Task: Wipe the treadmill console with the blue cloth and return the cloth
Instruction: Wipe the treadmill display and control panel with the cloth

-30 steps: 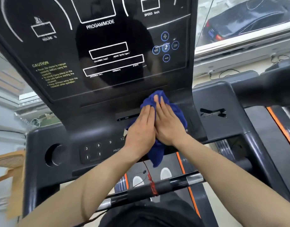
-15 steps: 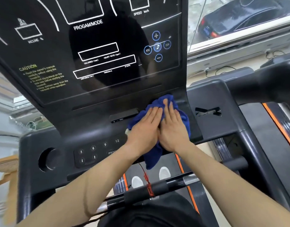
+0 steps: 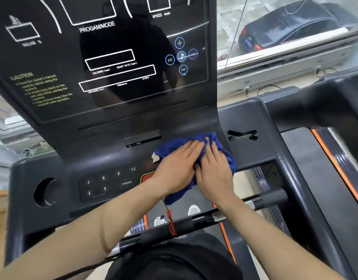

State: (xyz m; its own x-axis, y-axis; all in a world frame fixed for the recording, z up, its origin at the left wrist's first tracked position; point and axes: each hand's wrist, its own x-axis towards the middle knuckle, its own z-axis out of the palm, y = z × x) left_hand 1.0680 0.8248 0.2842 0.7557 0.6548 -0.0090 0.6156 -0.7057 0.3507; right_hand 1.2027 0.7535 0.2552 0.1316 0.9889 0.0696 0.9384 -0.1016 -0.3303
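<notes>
Both hands and the blue cloth (image 3: 224, 155) had slid slightly rightward along the treadmill console (image 3: 113, 156), so the PROG key (image 3: 126, 183) showed clear of the left wrist. The left hand (image 3: 178, 166) lay flat on the cloth, fingers straight and pressed together. The right hand (image 3: 213, 172) lay just beside it, touching it, with its fingers straight and slightly parted, also pressing down on the cloth. The cloth was bunched under both palms at the right end of the console's lower shelf, below the dark display panel (image 3: 113, 57) and to the right of a small slot (image 3: 142, 138). Its lower end hung over the console's near edge.

At the console's left end sat a round cup holder (image 3: 45, 191), whose inside was too dark to tell what it held. On the right was an X-shaped cut-out (image 3: 242, 135), with nothing identifiable inside it. A handlebar (image 3: 194, 221) crossed beneath the forearms, with a red cord (image 3: 171, 221) tied around it.
</notes>
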